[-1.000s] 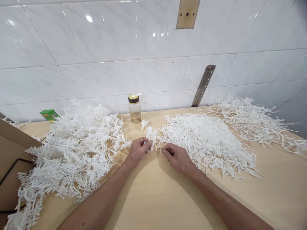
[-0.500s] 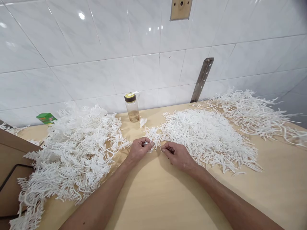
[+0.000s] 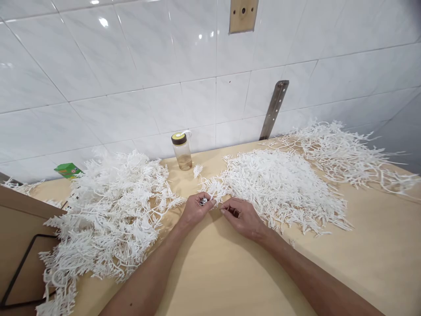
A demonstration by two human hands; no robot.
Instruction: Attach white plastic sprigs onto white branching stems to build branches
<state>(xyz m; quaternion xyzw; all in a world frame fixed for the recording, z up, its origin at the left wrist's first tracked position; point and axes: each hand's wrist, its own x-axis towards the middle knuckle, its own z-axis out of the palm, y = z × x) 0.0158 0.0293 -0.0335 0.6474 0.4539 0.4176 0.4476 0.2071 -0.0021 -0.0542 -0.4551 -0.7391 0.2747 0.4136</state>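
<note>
My left hand is closed in a pinch around a white branching plastic sprig, whose feathery part spreads out past the fingertips. Just to its right, my right hand has thumb and forefinger pressed together close to the sprig's lower end; what lies between them is too small to make out. Beyond my right hand spreads a heap of short white sprigs. A taller, looser pile of white branched pieces stands left of my left hand.
A lidded bottle with some liquid stands near the tiled wall, a small loose sprig beside it. Long white stems lie at the back right. A green box and a brown carton are on the left. A metal strip leans at the wall.
The camera view has shifted slightly, moving the left pile and carton rightward in the picture. Both hands stay close together, fingers still pinched, with hardly any movement between them.
</note>
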